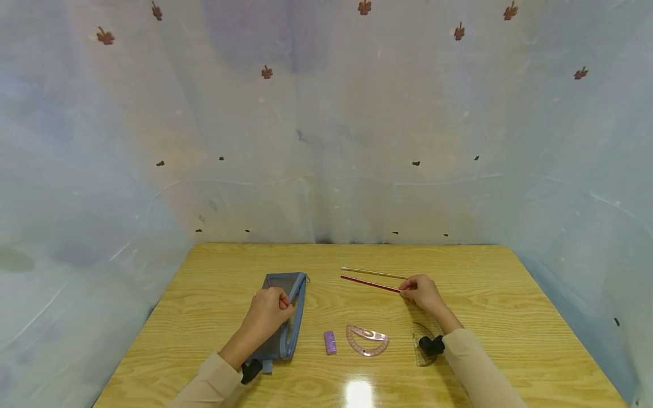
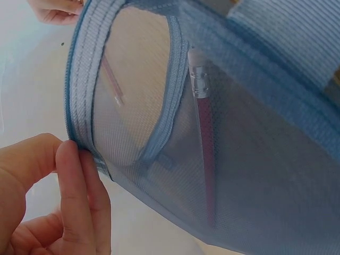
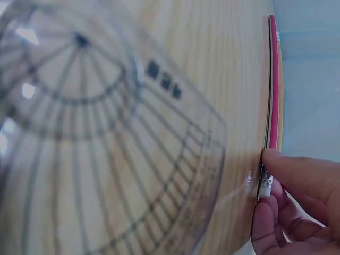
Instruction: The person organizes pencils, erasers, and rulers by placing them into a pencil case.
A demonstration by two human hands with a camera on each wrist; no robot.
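My left hand (image 1: 266, 313) pinches the zipper edge of a blue mesh pencil case (image 2: 265, 175), whose mouth gapes. Through the mesh shows a dark red pencil (image 2: 206, 133) with a white eraser. Over on the right, my right hand (image 1: 423, 293) pinches a red pencil (image 1: 368, 283) near its eraser end, thumb on top in the right wrist view. This pencil lies along the table, its other end pointing left. Just behind it lies a yellow pencil (image 1: 374, 273), roughly parallel, its right end close to or hidden by my right hand.
Between the hands, on the wooden table (image 1: 214, 266), lie a purple eraser (image 1: 330, 343) and a pink protractor (image 1: 367, 341). A clear protractor (image 1: 422, 354) sits under my right wrist. A pale patterned curtain (image 1: 326, 124) hangs behind the table.
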